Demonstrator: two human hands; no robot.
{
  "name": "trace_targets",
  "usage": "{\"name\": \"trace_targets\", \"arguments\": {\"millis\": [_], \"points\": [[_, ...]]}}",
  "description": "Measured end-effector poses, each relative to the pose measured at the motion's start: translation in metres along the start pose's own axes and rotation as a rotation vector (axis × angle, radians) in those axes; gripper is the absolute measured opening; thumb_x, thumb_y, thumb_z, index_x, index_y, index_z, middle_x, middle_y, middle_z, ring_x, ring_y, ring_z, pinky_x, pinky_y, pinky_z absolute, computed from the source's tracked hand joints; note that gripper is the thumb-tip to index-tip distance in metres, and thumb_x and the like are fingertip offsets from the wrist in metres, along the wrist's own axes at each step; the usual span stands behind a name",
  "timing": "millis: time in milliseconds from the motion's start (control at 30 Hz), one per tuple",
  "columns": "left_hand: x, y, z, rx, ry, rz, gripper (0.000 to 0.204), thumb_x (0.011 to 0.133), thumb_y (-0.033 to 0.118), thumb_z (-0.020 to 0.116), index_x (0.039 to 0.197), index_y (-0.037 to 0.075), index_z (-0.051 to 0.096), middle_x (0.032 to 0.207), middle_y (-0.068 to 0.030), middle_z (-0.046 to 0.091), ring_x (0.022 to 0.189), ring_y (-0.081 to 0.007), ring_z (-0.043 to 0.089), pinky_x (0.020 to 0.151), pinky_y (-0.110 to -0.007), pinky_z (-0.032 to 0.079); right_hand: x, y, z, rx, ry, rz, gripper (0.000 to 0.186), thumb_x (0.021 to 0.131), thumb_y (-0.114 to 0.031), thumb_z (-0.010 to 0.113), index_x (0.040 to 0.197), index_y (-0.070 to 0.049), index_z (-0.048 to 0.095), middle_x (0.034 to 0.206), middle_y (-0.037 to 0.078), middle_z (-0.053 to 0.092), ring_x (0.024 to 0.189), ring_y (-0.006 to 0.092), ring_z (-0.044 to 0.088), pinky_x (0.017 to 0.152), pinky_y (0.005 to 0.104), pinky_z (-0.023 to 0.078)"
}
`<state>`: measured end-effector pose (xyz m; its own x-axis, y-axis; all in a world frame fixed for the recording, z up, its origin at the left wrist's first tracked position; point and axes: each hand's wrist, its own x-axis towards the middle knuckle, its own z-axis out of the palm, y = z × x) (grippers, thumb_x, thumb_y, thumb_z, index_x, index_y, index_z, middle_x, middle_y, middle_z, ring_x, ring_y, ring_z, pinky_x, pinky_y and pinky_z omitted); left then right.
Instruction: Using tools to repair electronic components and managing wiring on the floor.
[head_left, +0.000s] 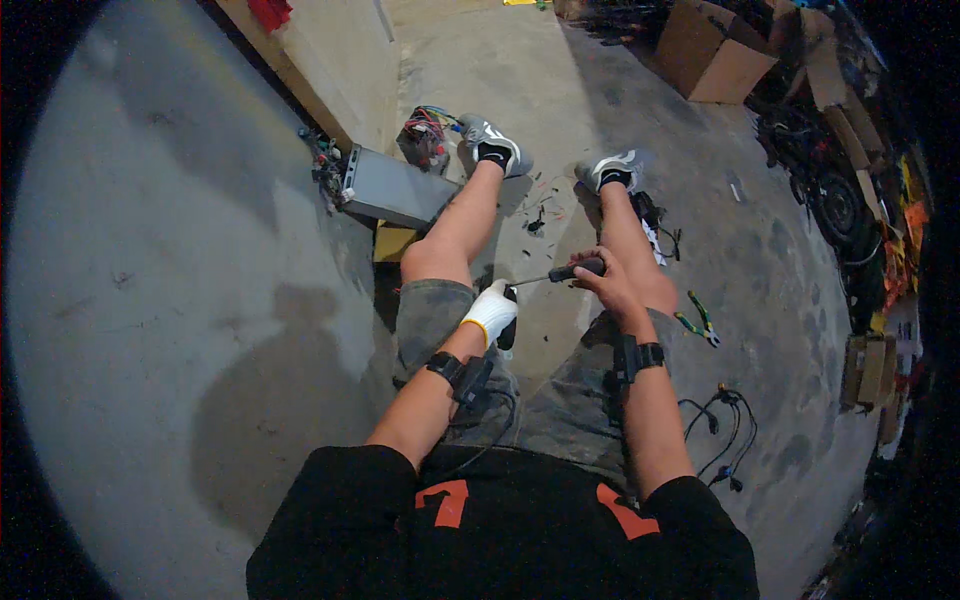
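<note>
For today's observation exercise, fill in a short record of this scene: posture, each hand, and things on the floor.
Posture: seated on grey concrete floor, legs stretched forward
Left hand: white-gloved, gripping a small dark object, unclear what
Right hand: bare, holding black-handled screwdriver, tip toward left hand
Floor right: green-handled pliers, black cables
Floor ahead: grey metal box, brown cardboard box

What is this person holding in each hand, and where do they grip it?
The right hand grips a screwdriver by its black handle. The gloved left hand clutches a small dark object; what it is cannot be told.

Dim bluish light, hard shadows, perhaps slightly blurred fisheye rim.
</note>
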<state>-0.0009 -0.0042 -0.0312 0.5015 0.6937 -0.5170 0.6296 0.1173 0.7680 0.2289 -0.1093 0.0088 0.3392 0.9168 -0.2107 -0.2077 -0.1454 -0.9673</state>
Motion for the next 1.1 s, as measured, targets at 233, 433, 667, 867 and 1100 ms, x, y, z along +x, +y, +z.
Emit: {"name": "trace_targets", "arguments": {"millis": [233,433,667,867,1100], "points": [[-0.007,0.007,-0.008,0.181,-0.085,0.019,0.026,0.084,0.009,0.054,0.108,0.001,0.059,0.094,-0.0240,0.065,0.089,-0.0385,0.065,0.075,-0.043,0.049,-0.008,-0.015,-0.002,-0.127,-0.001,0.118,0.028,0.086,-0.012,0.073,0.107,0.001,0.060,0.103,0.010,0.069,0.089,0.0169,0.065,0.072,0.0295,0.056],[-0.020,0.019,-0.011,0.069,-0.031,0.043,0.041,0.074,0.008,0.058,0.114,-0.003,0.057,0.093,-0.0220,0.065,0.086,-0.0313,0.065,0.075,-0.038,0.051,-0.005,-0.024,-0.003,-0.205,0.075,0.445,0.032,0.095,-0.024,0.064,0.112,0.002,0.054,0.099,0.012,0.067,0.088,0.0171,0.065,0.065,0.0292,0.055],[-0.009,0.010,0.001,0.050,0.019,0.047,0.050,0.074,0.006,0.057,0.123,-0.002,0.053,0.093,-0.0194,0.065,0.085,-0.0309,0.065,0.074,-0.038,0.051,0.004,0.025,-0.018,-0.359,0.152,-0.048,0.040,0.093,-0.020,0.065,0.123,0.003,0.050,0.105,0.016,0.064,0.087,0.0223,0.066,0.068,0.0337,0.058],[0.001,-0.003,0.001,0.081,-0.021,-0.021,0.050,0.073,0.005,0.056,0.123,-0.002,0.054,0.089,-0.0187,0.065,0.080,-0.0292,0.064,0.070,-0.037,0.050,-0.005,0.003,-0.004,-0.162,0.041,-0.018,0.036,0.087,-0.010,0.072,0.116,0.001,0.054,0.094,0.011,0.064,0.081,0.0201,0.066,0.065,0.0311,0.056],[-0.003,-0.001,-0.003,0.215,-0.060,0.031,0.044,0.074,0.005,0.056,0.117,-0.003,0.057,0.089,-0.0199,0.066,0.082,-0.0304,0.065,0.071,-0.038,0.050,-0.019,-0.031,-0.001,-0.306,-0.002,0.186,0.030,0.085,-0.016,0.076,0.105,0.000,0.060,0.076,0.004,0.061,0.062,0.0130,0.059,0.053,0.0281,0.049]]}}
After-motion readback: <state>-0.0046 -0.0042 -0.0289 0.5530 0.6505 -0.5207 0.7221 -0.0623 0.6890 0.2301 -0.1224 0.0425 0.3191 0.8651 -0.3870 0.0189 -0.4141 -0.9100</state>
